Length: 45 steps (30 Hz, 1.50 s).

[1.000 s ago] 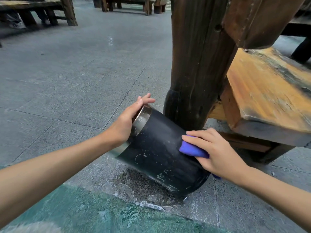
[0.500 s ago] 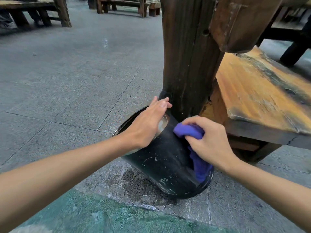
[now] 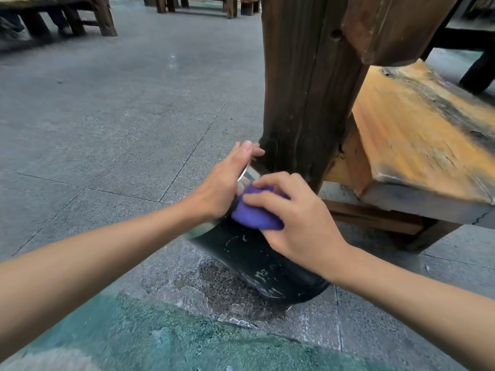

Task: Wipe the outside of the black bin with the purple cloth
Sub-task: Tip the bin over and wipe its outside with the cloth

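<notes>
Grey paving slabs (image 3: 112, 124), damp and stained near the viewer. Black bin (image 3: 257, 261): tilted on its base edge, silver rim leaning away, touching the foot of a dark wooden post (image 3: 308, 89). Left hand (image 3: 225, 186): fingers curled over the rim, gripping it. Right hand (image 3: 297, 220): fingers spread, pressing a bunched purple cloth (image 3: 254, 212) against the bin's upper side just below the rim. Worn orange bench (image 3: 417, 140) to the right.

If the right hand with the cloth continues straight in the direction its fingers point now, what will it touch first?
Probably the left hand. The right hand presses the purple cloth on the black bin, fingers pointing left and up toward the metal rim, which the left hand grips. Depth is uncertain.
</notes>
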Tool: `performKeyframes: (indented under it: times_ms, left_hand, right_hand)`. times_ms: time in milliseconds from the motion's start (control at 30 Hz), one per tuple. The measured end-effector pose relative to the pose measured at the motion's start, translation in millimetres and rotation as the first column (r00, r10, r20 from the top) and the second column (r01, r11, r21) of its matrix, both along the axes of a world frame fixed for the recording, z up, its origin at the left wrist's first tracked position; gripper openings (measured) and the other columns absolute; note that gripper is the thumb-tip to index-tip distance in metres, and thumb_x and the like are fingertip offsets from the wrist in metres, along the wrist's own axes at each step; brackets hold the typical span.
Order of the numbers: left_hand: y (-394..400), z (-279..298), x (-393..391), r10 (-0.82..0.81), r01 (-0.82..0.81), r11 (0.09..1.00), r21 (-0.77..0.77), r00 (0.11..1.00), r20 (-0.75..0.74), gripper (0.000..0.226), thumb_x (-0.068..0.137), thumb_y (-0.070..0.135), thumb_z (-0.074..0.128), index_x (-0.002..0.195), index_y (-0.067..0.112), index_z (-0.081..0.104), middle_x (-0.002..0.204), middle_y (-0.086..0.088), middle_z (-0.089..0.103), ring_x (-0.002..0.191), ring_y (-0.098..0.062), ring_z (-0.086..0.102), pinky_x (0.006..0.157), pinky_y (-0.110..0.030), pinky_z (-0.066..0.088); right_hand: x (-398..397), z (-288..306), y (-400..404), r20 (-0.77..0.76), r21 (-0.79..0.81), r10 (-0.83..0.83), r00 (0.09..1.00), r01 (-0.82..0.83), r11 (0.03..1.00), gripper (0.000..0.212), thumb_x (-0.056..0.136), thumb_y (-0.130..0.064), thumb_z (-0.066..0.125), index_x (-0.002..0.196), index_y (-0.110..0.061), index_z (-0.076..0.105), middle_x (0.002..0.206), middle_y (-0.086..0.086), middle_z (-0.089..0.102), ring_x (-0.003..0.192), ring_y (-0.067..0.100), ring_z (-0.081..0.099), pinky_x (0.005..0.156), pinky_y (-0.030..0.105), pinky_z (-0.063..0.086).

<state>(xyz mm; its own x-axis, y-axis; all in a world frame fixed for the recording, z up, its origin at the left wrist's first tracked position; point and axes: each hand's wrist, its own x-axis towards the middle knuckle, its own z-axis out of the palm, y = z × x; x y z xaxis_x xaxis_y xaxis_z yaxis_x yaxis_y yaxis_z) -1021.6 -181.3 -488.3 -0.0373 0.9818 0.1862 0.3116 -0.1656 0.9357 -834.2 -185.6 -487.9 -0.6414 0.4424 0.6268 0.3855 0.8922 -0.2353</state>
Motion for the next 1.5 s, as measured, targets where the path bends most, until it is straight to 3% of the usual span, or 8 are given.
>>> performKeyframes:
  times_ms: [167,500,667,867,1067,1200,1333,1500]
  left_hand:
    - [6.5,6.9,-16.2,0.006,-0.01,1.0,-0.029,0.991,-0.131,0.074,0.078,0.073,0.039,0.133,0.027,0.06,0.16,0.008,0.041,0.156,-0.007,0.016,0.128,-0.045,0.011]
    - [-1.8,-22.7,-55.2,0.016,-0.005,0.993,0.117,0.995,-0.094,0.045,0.084,0.057,0.051,0.129,0.056,0.056,0.161,0.026,0.031,0.149,0.009,0.023,0.117,-0.024,0.019]
    - [-0.6,-36.6,-69.1,0.03,-0.016,0.993,0.121,0.992,-0.12,0.038,0.088,0.051,0.049,0.124,0.046,0.059,0.158,0.036,0.029,0.149,0.009,0.022,0.12,-0.04,0.019]
    - [-8.3,-31.1,-62.8,0.028,-0.012,0.99,0.142,0.993,-0.111,0.059,0.089,0.08,0.036,0.131,0.044,0.056,0.164,0.028,0.023,0.151,0.008,0.019,0.115,-0.03,0.017]
    - [-15.6,-14.1,-46.8,0.014,-0.021,0.995,0.095,0.997,0.078,0.048,0.092,0.061,0.037,0.127,0.037,0.059,0.167,0.013,0.025,0.153,0.002,0.019,0.124,-0.03,0.018]
    - [-18.7,-6.8,-28.2,0.027,-0.047,0.996,0.073,0.965,0.262,0.05,0.104,0.033,0.025,0.146,0.013,0.044,0.153,0.007,0.046,0.143,0.002,0.039,0.111,-0.009,0.033]
    - [-21.3,-4.1,-22.4,0.018,-0.03,0.999,0.039,0.959,0.284,0.055,0.11,0.024,0.009,0.144,0.001,0.047,0.165,0.0,0.029,0.152,-0.003,0.025,0.103,-0.001,0.032]
    - [-19.3,-3.6,-28.1,0.052,-0.067,0.996,0.062,0.974,0.22,0.05,0.105,0.039,0.019,0.133,0.021,0.056,0.168,0.003,0.024,0.155,0.0,0.016,0.124,-0.019,0.011]
  right_hand:
    - [34.3,-29.9,7.9,0.255,0.124,0.037,0.966,-0.07,0.99,0.045,0.066,0.003,0.069,0.108,-0.013,0.074,0.121,0.012,0.066,0.093,0.032,0.059,0.073,0.04,0.053]
    - [107.9,-74.4,34.1,0.322,-0.141,-0.072,0.944,0.123,0.982,0.049,0.067,0.0,0.077,0.108,-0.024,0.069,0.124,-0.001,0.055,0.096,0.023,0.054,0.069,0.043,0.056]
    - [108.4,-73.0,36.9,0.229,-0.235,-0.131,0.965,0.185,0.954,0.051,0.064,0.009,0.077,0.104,-0.023,0.074,0.113,-0.007,0.058,0.095,0.023,0.06,0.083,0.041,0.053]
    - [54.6,-34.8,20.4,-0.055,-0.287,-0.138,0.989,0.117,0.951,0.05,0.064,0.01,0.074,0.103,-0.02,0.076,0.108,-0.005,0.064,0.104,0.017,0.062,0.092,0.036,0.05]
    - [-25.6,26.1,14.9,-0.212,-0.179,-0.084,0.974,0.046,0.983,0.038,0.071,0.003,0.071,0.103,-0.017,0.076,0.106,0.001,0.065,0.101,0.025,0.061,0.082,0.042,0.051]
    - [-68.1,31.0,-1.7,-0.073,-0.106,-0.058,0.996,0.05,0.993,0.029,0.079,-0.007,0.07,0.105,-0.02,0.072,0.112,-0.001,0.063,0.103,0.024,0.057,0.073,0.044,0.055]
    - [-72.9,20.1,-6.8,0.033,-0.039,-0.054,0.998,0.055,0.998,0.021,0.087,-0.015,0.071,0.107,-0.019,0.07,0.111,0.001,0.062,0.1,0.024,0.054,0.063,0.043,0.053]
    - [-42.3,-2.8,-3.4,0.283,0.146,0.07,0.956,-0.116,0.983,0.026,0.08,-0.006,0.057,0.097,-0.015,0.074,0.109,0.003,0.068,0.09,0.03,0.058,0.061,0.036,0.046]
